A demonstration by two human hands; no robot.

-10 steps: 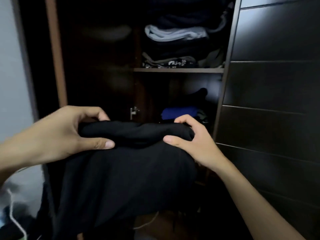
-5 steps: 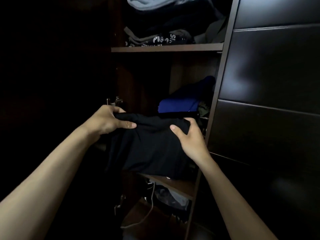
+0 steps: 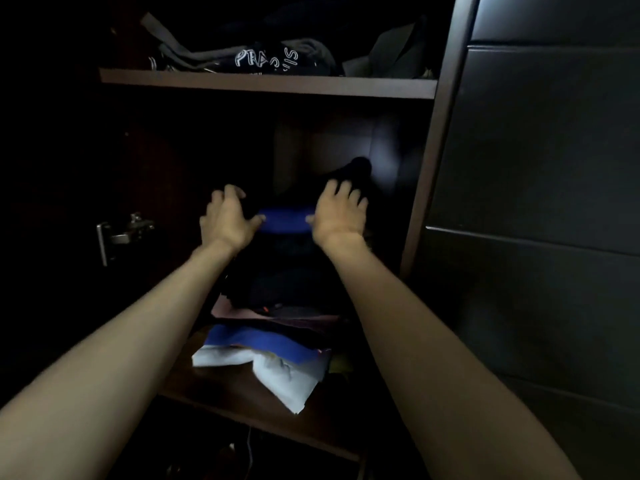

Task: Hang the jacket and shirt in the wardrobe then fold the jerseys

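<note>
Black folded jersey (image 3: 277,268) sits on top of the clothes stack (image 3: 266,341) on the middle wardrobe shelf (image 3: 242,403), too dark for its edges to be made out. Both arms reach into the compartment: the left hand (image 3: 227,221) and right hand (image 3: 341,216) lie with fingers spread and fairly straight, either side of a blue garment (image 3: 285,220), thumbs touching its ends. Above, another shelf (image 3: 270,85) carries dark clothes, one with white lettering (image 3: 266,58).
</note>
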